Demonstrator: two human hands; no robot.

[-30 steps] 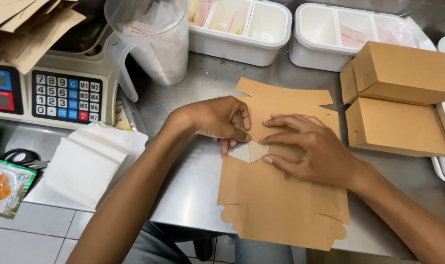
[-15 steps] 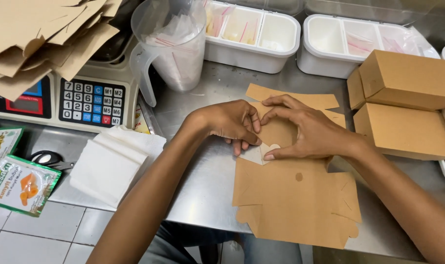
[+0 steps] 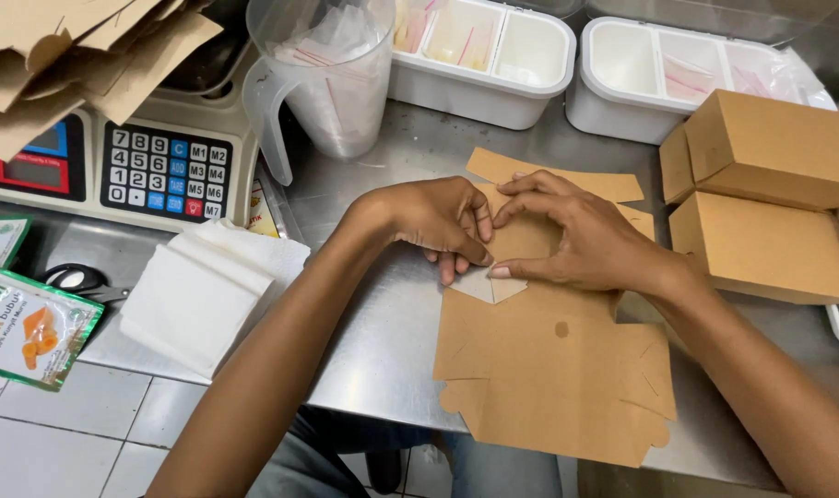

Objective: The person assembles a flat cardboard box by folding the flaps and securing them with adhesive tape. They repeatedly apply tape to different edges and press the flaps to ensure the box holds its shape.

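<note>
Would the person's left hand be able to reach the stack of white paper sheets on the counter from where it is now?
Probably yes. The left hand rests on the flat brown cardboard blank, and the white paper sheets lie just to its left on the steel counter, with bare surface between them. It would have to let go of the fold first.
</note>
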